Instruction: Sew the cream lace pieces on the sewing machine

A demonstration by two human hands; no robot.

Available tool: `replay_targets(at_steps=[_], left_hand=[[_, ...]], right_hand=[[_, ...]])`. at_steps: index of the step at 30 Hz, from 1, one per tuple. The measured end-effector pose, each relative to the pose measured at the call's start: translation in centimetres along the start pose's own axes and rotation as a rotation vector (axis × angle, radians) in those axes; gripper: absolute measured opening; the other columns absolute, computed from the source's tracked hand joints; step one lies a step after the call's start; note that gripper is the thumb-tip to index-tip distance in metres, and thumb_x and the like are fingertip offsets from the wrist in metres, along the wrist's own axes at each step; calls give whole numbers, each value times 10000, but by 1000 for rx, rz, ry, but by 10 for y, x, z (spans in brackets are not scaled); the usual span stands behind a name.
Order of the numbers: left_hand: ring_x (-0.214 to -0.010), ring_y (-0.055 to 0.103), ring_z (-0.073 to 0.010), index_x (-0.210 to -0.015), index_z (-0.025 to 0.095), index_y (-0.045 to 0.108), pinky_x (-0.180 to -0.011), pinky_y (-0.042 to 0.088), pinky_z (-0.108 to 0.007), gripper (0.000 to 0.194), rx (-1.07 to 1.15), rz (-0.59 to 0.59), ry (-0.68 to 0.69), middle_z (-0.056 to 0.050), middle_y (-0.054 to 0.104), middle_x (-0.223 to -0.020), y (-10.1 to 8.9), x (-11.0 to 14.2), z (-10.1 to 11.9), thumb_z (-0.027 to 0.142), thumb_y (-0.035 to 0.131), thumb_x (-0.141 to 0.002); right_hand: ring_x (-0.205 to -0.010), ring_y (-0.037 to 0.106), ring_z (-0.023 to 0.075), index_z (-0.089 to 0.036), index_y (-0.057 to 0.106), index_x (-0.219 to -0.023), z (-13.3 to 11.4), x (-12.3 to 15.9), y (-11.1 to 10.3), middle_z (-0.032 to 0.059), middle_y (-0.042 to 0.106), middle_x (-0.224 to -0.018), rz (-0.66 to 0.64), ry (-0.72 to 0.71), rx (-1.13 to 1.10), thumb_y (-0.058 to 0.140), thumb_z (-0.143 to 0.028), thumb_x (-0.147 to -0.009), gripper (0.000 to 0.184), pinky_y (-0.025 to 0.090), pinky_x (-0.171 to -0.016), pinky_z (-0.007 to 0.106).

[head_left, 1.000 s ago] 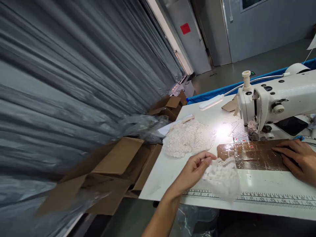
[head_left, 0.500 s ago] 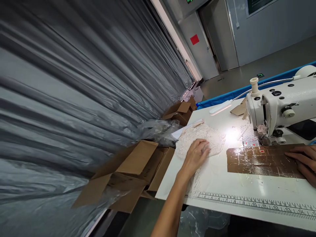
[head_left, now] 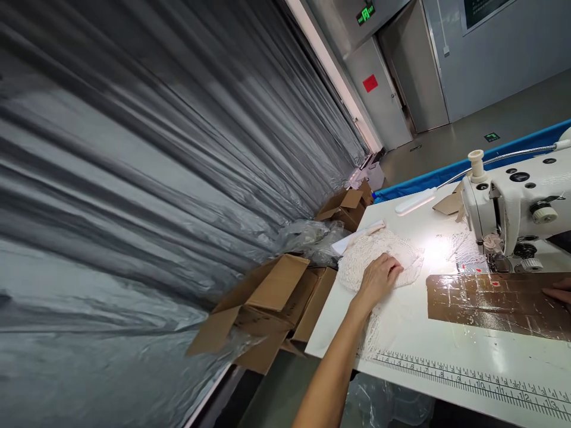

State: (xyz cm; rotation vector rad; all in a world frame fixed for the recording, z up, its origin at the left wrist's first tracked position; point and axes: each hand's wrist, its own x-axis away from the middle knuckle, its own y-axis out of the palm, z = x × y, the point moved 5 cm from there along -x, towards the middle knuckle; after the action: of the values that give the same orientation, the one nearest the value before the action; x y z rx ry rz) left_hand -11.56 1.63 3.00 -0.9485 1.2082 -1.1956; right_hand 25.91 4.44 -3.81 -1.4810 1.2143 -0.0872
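My left hand (head_left: 379,277) lies palm down on a pile of white lace pieces (head_left: 363,258) at the left end of the white sewing table (head_left: 401,339), its fingers curled into the lace. Under my wrist a strip of lace trails toward the table's front edge. Only the fingertips of my right hand (head_left: 557,293) show at the right border, resting on a brown taped cardboard sheet (head_left: 491,300). The white sewing machine (head_left: 513,205) stands behind that sheet, its lamp lighting the table.
A ruler scale (head_left: 468,377) runs along the table's front edge. Open cardboard boxes (head_left: 267,303) and crumpled clear plastic (head_left: 307,235) lie on the floor left of the table, against a grey plastic curtain (head_left: 156,166). A blue-edged table (head_left: 446,172) stands behind.
My left hand carried a lace piece from the table's front to the pile and now rests on it. The view has swung left, pushing my right hand almost out of frame.
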Motion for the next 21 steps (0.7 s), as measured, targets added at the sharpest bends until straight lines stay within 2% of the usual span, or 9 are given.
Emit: replay_targets(at_steps=[4,8,12,16,19,21], left_hand=[[-754,579,-154,-855,197,639,-681,453,-272,134,46,22,-29,-13,591,-860,-5,-4,-1,227,531,-929],[-734,578,-145,-861,204,644,-680,460,-264,54,106,-18,-4,-1,593,-859,0,-6,2,248,616,-874],[-736,575,-154,-777,198,614,-645,444,-260,166,127,9,-2,-13,581,-821,0,-9,5,240,528,-912],[-780,575,-162,-799,195,554,-674,450,-271,198,138,109,-15,-35,582,-877,-15,-14,9,247,431,-945],[-717,559,-147,-800,197,512,-615,423,-252,223,142,128,21,-23,582,-825,-20,-14,29,298,402,-966],[-580,511,-121,-805,196,519,-544,376,-231,242,142,81,88,18,553,-682,-14,-10,55,332,414,-976]], right_hand=[[-902,597,305,-267,747,-1030,-6,-3,-5,146,655,-1010,-38,-78,68,382,-346,-932,386,472,-716,460],[-938,587,291,-244,728,-1101,-7,-1,-6,125,645,-1087,-79,-102,120,385,-311,-945,383,463,-790,443],[-973,573,279,-226,702,-1131,-2,5,-3,99,635,-1127,-21,-152,115,362,-380,-956,412,453,-801,429],[-959,572,253,-206,693,-1132,-4,3,-5,91,633,-1107,-16,-145,113,356,-363,-961,409,442,-812,410],[-951,573,250,-188,710,-1079,-12,-2,-13,99,638,-1057,9,-159,122,329,-336,-975,422,436,-814,408],[-940,573,249,-179,717,-1057,-18,-6,-17,107,641,-1036,12,-164,127,324,-323,-981,425,439,-802,405]])
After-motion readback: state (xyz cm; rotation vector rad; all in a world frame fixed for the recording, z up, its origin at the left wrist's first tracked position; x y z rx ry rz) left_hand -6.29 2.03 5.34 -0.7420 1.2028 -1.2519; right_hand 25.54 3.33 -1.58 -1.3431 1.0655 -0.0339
